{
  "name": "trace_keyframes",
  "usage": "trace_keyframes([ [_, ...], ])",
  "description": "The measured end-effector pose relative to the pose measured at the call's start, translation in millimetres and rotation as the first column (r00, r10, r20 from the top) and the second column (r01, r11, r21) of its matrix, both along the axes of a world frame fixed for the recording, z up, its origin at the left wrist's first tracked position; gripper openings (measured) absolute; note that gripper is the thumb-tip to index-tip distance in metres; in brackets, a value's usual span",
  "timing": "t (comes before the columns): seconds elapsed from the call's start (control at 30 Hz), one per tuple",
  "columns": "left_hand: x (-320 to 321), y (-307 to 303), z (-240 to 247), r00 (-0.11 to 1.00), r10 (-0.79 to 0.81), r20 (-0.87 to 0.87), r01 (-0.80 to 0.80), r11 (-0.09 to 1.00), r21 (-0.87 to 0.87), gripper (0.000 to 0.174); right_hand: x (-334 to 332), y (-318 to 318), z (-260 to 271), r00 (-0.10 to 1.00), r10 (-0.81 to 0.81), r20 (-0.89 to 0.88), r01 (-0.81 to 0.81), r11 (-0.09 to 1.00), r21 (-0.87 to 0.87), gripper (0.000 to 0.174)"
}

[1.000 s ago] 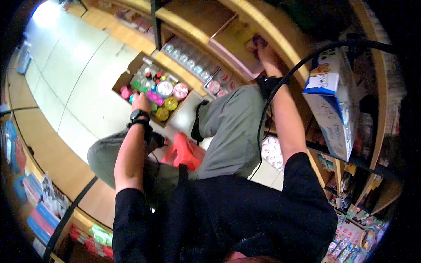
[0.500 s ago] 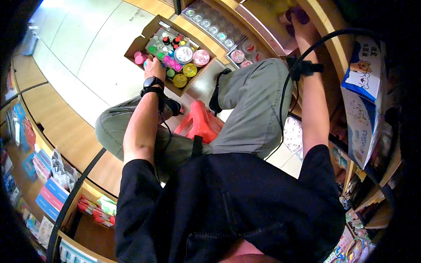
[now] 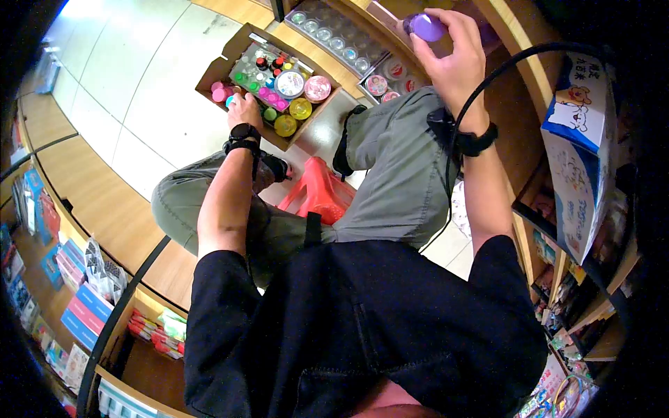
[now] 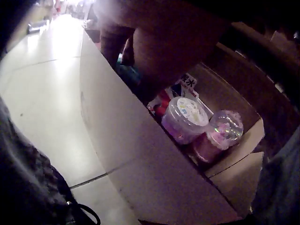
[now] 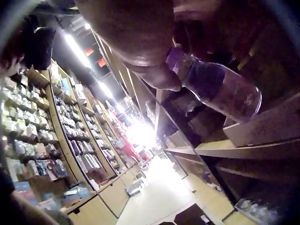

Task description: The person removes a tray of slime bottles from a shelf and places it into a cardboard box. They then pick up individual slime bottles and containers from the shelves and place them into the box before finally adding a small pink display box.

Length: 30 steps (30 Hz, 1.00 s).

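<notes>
The right hand (image 3: 458, 66) pinches a small purple bottle (image 3: 427, 27) above the shelf at the upper right. In the right wrist view, fingers and thumb of the right hand (image 5: 140, 44) grip the neck of the clear bottle (image 5: 227, 91). At the cardboard box (image 3: 212, 75) on the floor, the left hand (image 3: 245, 111) reaches over the near left side, fingers round a blue item (image 3: 230, 101). A teal patch (image 4: 127, 72) shows between fingers of the left hand (image 4: 161, 42) in the left wrist view. Round tubs (image 3: 289, 84) and bottles fill the box.
A red plastic stool (image 3: 322, 191) stands between the legs. Clear cases of round containers (image 3: 337, 43) lie on the lower shelf. A blue and white box (image 3: 575, 118) and a black cable (image 3: 488, 82) are at the right, stocked shelves (image 3: 87, 303) at the left.
The right hand has come out of the pink-edged box on the shelf with the purple bottle, moving left and nearer the body. The left hand has stayed at the cardboard box.
</notes>
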State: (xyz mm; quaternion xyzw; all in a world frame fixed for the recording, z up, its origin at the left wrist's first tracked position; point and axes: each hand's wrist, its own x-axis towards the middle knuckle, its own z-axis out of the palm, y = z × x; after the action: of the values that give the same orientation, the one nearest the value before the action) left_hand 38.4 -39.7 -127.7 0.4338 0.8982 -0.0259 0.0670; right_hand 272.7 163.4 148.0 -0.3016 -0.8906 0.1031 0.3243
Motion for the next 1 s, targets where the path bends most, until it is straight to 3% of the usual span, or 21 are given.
trace_keyframes([
  [0.13, -1.5, -0.6, 2.5, 1.0, 0.0, -0.01, 0.001, 0.999, 0.05, 0.014, -1.2, -15.1, 12.3, 0.997, 0.002, -0.075, -0.012, 0.992, -0.125, 0.033],
  [0.2, -2.9, -1.4, 4.9, 1.0, -0.004, 0.023, 0.003, 1.0, 0.026, 0.014, -1.1, -4.5, -14.8, 0.93, 0.124, -0.347, -0.237, 0.923, -0.305, 0.041],
  [0.27, -3.2, -2.9, 5.0, 0.999, 0.003, 0.036, -0.004, 0.999, 0.031, 0.015, -1.4, -7.2, -20.5, 0.939, 0.047, -0.339, -0.192, 0.892, -0.409, 0.041],
  [0.3, -2.4, -1.7, 5.8, 0.999, 0.018, 0.033, -0.019, 0.999, 0.041, 0.015, -3.8, -10.3, -20.3, 0.936, 0.043, -0.35, -0.184, 0.906, -0.381, 0.038],
  [0.4, -0.2, -2.1, 12.1, 0.996, 0.039, 0.076, -0.042, 0.998, 0.046, 0.019, -10.0, -26.1, -29.9, 0.909, 0.007, -0.417, -0.274, 0.765, -0.583, 0.039],
  [0.43, 0.5, -1.7, 17.1, 0.996, 0.046, 0.076, -0.051, 0.997, 0.058, 0.019, -12.4, -30.9, -31.3, 0.925, 0.036, -0.377, -0.264, 0.775, -0.575, 0.04],
  [0.53, 4.3, 3.9, 37.2, 0.974, 0.124, 0.19, -0.137, 0.989, 0.056, 0.023, -19.5, -45.0, -36.0, 0.901, 0.096, -0.423, -0.377, 0.655, -0.655, 0.04],
  [0.6, 4.7, 15.1, 53.9, 0.963, 0.05, 0.263, -0.105, 0.974, 0.198, 0.031, -23.0, -51.9, -40.6, 0.912, 0.111, -0.395, -0.37, 0.638, -0.675, 0.04],
  [0.67, 2.9, 35.9, 77.6, 0.885, -0.149, 0.441, -0.084, 0.88, 0.467, 0.036, -27.6, -61.3, -41.5, 0.928, 0.138, -0.347, -0.363, 0.549, -0.753, 0.044],
  [0.73, 6.3, 41.4, 137.9, 0.664, -0.392, 0.636, -0.126, 0.78, 0.613, 0.047, -33.3, -69.5, -44.8, 0.935, 0.169, -0.312, -0.349, 0.593, -0.726, 0.041],
  [0.83, 19.0, 25.8, 216.6, 0.474, -0.647, 0.597, -0.105, 0.632, 0.768, 0.051, -44.9, -81.0, -42.4, 0.933, 0.185, -0.308, -0.353, 0.628, -0.693, 0.038],
  [0.87, 23.2, 19.5, 228.3, 0.475, -0.651, 0.591, -0.106, 0.625, 0.774, 0.051, -47.2, -82.4, -38.8, 0.933, 0.189, -0.306, -0.354, 0.634, -0.687, 0.038],
  [0.93, 27.6, 5.5, 240.2, 0.596, -0.732, 0.329, 0.174, 0.518, 0.837, 0.055, -55.6, -89.2, -32.9, 0.935, 0.217, -0.281, -0.352, 0.667, -0.656, 0.038],
  [1.0, 33.2, 2.7, 233.2, 0.631, -0.683, 0.367, 0.071, 0.522, 0.85, 0.051, -68.0, -91.5, -33.3, 0.933, 0.258, -0.252, -0.358, 0.744, -0.565, 0.038],
])
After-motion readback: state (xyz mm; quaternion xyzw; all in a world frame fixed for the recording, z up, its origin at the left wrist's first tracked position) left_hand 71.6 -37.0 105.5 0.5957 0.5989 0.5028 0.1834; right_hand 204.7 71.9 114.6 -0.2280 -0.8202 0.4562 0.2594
